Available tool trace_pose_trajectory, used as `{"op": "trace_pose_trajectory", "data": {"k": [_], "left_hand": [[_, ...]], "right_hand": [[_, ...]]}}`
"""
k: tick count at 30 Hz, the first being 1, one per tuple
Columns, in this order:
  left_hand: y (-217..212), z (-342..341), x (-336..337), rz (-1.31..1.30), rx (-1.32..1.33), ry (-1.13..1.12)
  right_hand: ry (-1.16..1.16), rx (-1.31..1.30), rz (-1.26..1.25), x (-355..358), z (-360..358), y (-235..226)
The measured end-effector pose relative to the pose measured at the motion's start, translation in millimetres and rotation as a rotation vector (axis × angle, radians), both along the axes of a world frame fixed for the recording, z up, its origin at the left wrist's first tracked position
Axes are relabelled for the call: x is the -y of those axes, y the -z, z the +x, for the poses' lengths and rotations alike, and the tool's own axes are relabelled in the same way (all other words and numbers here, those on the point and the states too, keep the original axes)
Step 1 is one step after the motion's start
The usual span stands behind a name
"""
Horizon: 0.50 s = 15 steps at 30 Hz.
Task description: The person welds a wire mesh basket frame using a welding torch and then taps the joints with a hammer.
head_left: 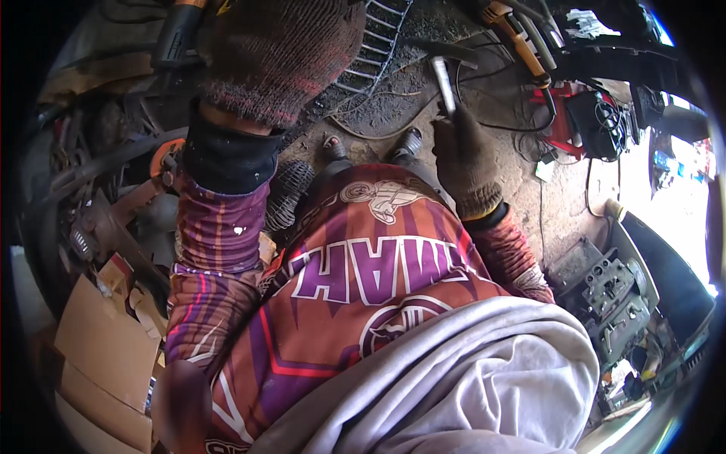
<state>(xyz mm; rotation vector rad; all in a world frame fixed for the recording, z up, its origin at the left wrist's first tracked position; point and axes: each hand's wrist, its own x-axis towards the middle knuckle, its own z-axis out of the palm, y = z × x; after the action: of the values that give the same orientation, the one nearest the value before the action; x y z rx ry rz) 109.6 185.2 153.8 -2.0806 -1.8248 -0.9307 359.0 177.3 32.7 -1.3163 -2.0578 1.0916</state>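
My left hand (280, 53), in a worn knitted glove, is raised close to the camera at the top; what it grips is hidden behind it. My right hand (463, 151), also gloved, is closed around a slim grey metal tool with a shiny shaft (443, 83) that points up and away from me. Below both hands I see my purple and orange patterned shirt and a grey cloth draped over my chest. My feet show on the dirt floor between the hands.
A wire grille (382, 38) lies on the dark dirt floor ahead. An orange-handled tool (514, 34) and a red machine with cables (575, 113) sit upper right. Cardboard pieces (106, 348) pile at lower left, scrap metal at left, a grey machine (616, 291) at right.
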Motion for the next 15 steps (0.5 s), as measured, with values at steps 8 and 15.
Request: {"op": "trace_pose_trajectory", "data": {"k": [8, 15], "left_hand": [[3, -7, -2, -0.03, 0.028, 0.048], [3, 2, -1, -0.074, 0.019, 0.057]], "right_hand": [[0.08, 0.001, -0.193, 11, -7, -11], [-0.077, 0.026, -0.109, -5, -3, -21]]}}
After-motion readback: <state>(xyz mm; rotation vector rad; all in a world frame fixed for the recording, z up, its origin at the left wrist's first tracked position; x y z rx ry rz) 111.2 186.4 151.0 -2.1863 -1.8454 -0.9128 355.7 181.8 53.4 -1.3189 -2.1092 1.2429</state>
